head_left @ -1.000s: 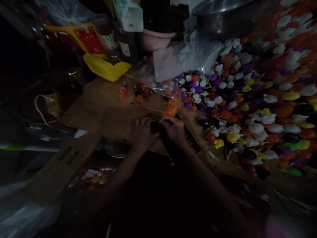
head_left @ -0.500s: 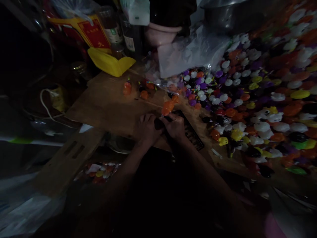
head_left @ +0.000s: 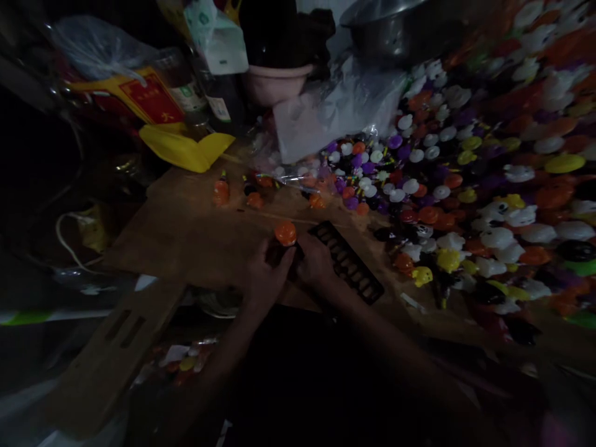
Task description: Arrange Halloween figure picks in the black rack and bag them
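An orange round plastic figure (head_left: 285,233), pumpkin-like in shape, stands upright between my two hands. My left hand (head_left: 267,273) is closed around its lower part, the thumb pressed against it. My right hand (head_left: 316,261) is closed right beside it, near a dark part below the orange top; shadow hides what its fingers hold. Just right of my right hand lies a black slotted tray (head_left: 347,261) on the brown board (head_left: 186,230). Farther back on the board are a few orange figures with dark parts, one orange piece (head_left: 221,191) at the left.
A large heap of small plastic figures (head_left: 493,239) in orange, white, purple, yellow and black covers the right side. Behind stand a yellow scoop-like piece (head_left: 186,146), bottles (head_left: 223,102), a pink bowl (head_left: 278,84), a clear plastic bag (head_left: 326,121) and a metal pot (head_left: 391,37).
The orange figure has gone from lying forward of my hands to standing upright between them. My right hand has moved left, uncovering more of the black tray. The camera view has shifted.
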`<state>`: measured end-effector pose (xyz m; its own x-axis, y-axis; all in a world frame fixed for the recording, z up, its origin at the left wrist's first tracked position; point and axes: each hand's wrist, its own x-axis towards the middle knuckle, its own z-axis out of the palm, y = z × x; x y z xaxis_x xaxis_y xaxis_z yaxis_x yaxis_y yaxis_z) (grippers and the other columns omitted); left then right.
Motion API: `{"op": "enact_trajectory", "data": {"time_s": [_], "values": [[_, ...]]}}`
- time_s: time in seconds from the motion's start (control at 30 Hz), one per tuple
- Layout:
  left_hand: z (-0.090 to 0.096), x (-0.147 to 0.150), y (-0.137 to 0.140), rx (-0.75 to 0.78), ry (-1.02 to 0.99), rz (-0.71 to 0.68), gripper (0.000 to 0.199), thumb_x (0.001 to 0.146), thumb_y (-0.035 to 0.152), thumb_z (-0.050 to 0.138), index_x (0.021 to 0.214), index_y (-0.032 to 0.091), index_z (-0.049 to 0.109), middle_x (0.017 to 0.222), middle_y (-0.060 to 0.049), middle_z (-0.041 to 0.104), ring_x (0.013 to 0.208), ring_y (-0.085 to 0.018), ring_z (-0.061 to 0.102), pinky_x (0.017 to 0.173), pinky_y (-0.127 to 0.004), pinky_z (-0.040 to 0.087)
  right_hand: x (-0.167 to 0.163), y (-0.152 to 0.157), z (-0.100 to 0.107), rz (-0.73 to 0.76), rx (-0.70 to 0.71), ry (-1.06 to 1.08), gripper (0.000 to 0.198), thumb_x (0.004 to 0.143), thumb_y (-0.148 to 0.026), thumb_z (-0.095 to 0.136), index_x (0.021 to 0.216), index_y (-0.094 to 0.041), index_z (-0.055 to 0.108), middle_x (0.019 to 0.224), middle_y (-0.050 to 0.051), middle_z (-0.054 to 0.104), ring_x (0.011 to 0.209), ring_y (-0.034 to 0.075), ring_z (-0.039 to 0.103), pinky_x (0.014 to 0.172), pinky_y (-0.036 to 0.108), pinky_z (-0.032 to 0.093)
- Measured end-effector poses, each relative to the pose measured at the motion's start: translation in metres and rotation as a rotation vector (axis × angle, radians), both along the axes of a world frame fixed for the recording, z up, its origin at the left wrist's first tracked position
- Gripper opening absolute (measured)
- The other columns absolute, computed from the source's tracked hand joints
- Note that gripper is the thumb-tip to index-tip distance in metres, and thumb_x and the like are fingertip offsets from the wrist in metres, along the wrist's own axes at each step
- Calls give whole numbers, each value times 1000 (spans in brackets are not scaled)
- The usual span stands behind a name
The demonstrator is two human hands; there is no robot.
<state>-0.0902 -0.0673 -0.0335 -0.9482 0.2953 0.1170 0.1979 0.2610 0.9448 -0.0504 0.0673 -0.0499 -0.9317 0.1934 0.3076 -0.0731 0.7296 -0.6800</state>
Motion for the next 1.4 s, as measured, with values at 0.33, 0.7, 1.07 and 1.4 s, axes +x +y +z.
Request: {"op": "enact_trajectory", "data": {"time_s": [0.33, 0.7, 1.07, 1.4], "values": [[-6, 12, 4, -33, 278, -20, 24, 92, 37, 72, 110, 21, 74, 108, -5, 77, 102, -20, 73, 93, -34, 62, 16, 13, 20, 98, -256, 203, 18, 80, -8, 52, 79, -20, 66, 74, 2, 64, 70, 17, 65, 67, 26, 54], [-1, 16, -13, 87, 351, -158, 23, 96, 18, 68, 118, 24, 75, 120, -4, 71, 110, -11, 71, 99, -20, 58, 28, 18, 37, 233, -377, 24, 14, 95, -28, 64, 96, -19, 74, 102, 9, 76, 87, 19, 73, 78, 28, 59], [-7, 12, -12, 113, 78, -96, 15, 94, 30, 70, 106, 24, 77, 109, -2, 79, 101, -16, 75, 93, -27, 61, 13, 23, 36, 294, -223, -5, 17, 97, -28, 64, 85, -18, 71, 86, 7, 72, 79, 17, 70, 70, 26, 56], [-9, 16, -1, -46, -40, 112, 31, 82, 49, 74, 94, 20, 75, 91, -4, 79, 85, -20, 74, 80, -31, 60, 23, 24, 23, 274, -131, 55, 22, 101, -17, 53, 114, -18, 70, 111, 10, 72, 106, 20, 69, 93, 35, 59]]}}
